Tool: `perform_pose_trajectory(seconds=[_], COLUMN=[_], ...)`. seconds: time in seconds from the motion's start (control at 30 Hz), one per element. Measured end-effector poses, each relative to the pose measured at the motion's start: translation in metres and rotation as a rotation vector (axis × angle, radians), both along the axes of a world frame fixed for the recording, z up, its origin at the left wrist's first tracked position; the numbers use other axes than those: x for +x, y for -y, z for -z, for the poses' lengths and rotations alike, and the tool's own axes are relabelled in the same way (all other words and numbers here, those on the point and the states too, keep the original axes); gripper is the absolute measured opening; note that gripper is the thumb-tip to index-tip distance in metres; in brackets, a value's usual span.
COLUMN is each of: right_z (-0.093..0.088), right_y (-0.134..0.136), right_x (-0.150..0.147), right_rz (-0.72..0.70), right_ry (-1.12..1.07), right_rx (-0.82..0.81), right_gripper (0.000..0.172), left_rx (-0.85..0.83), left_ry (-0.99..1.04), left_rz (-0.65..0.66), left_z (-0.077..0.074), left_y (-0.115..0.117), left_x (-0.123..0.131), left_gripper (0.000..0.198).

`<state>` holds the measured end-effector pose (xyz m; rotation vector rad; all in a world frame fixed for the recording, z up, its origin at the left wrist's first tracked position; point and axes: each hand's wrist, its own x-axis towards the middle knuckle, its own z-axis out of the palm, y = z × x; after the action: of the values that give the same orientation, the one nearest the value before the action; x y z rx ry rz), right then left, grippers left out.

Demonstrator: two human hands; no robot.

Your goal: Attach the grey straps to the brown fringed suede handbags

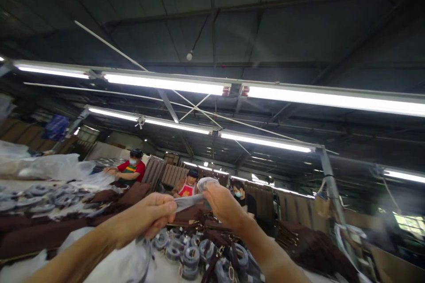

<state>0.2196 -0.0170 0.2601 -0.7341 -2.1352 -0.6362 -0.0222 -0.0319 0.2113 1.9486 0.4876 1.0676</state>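
Observation:
A grey strap [189,202] is stretched between my two hands, raised above the table. My left hand [154,212] pinches one stretch of it, thumb on top and fingers curled. The right hand [219,203] is closed on the other part, where the strap bends into a loop [207,182]; its fingertips are partly hidden. Below my hands lie several coiled grey straps [191,256] with metal clips and dark brown pieces among them.
Brown fabric [29,234] and more grey coils [36,199] cover the left side. White plastic sheeting [49,166] lies beyond. Three people work across the table, including one in a red top [141,170]. A brown pile [315,247] and a metal post [332,203] stand right.

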Motion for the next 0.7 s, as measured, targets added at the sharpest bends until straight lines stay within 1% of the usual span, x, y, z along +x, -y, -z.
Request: perform_pose_trajectory(seconds=[0.07,0.13,0.2,0.27,0.3,0.33,0.37,0.43,0.47,0.5,0.53,0.57,0.63,0.67,0.7], right_z=[0.006,0.010,0.010,0.008,0.006,0.003,0.000,-0.011,-0.018,-0.026,-0.035,-0.044,-0.061,-0.068,-0.073], right_y=[0.008,0.019,0.030,0.042,0.047,0.054,0.060,0.074,0.081,0.090,0.098,0.107,0.124,0.132,0.139], right_x=[-0.005,-0.011,-0.017,-0.021,-0.022,-0.022,-0.022,-0.020,-0.019,-0.020,-0.021,-0.024,-0.035,-0.041,-0.049], right_rz=[0.115,0.262,0.355,0.378,0.344,0.270,0.150,-0.179,-0.350,-0.507,-0.642,-0.761,-0.944,-1.017,-1.082], right_ry=[0.185,0.359,0.449,0.468,0.449,0.406,0.343,0.171,0.071,-0.031,-0.129,-0.224,-0.403,-0.468,-0.503], right_rx=[0.021,0.043,0.022,-0.048,-0.127,-0.242,-0.391,-0.733,-0.884,-0.998,-1.076,-1.115,-1.118,-1.101,-1.084], right_gripper=[0.010,0.013,0.018,0.021,0.023,0.024,0.026,0.032,0.035,0.038,0.041,0.044,0.057,0.064,0.068], left_rx=[0.066,0.165,0.272,0.357,0.392,0.426,0.460,0.519,0.538,0.554,0.569,0.584,0.598,0.590,0.575], left_ry=[-0.040,-0.110,-0.188,-0.258,-0.279,-0.297,-0.313,-0.355,-0.381,-0.398,-0.400,-0.384,-0.308,-0.268,-0.238], left_rz=[-0.062,-0.146,-0.215,-0.211,-0.192,-0.175,-0.165,-0.166,-0.176,-0.193,-0.215,-0.237,-0.282,-0.301,-0.318], left_z=[-0.016,-0.029,-0.041,-0.052,-0.058,-0.065,-0.073,-0.092,-0.102,-0.114,-0.125,-0.136,-0.156,-0.163,-0.168], left_y=[0.008,0.012,0.012,0.012,0.013,0.016,0.020,0.033,0.042,0.052,0.063,0.074,0.096,0.106,0.117], left_x=[-0.013,-0.023,-0.029,-0.031,-0.032,-0.033,-0.034,-0.038,-0.041,-0.045,-0.050,-0.056,-0.069,-0.077,-0.085], left_gripper=[0.038,0.031,0.026,0.021,0.019,0.019,0.020,0.028,0.031,0.033,0.033,0.032,0.032,0.032,0.034])
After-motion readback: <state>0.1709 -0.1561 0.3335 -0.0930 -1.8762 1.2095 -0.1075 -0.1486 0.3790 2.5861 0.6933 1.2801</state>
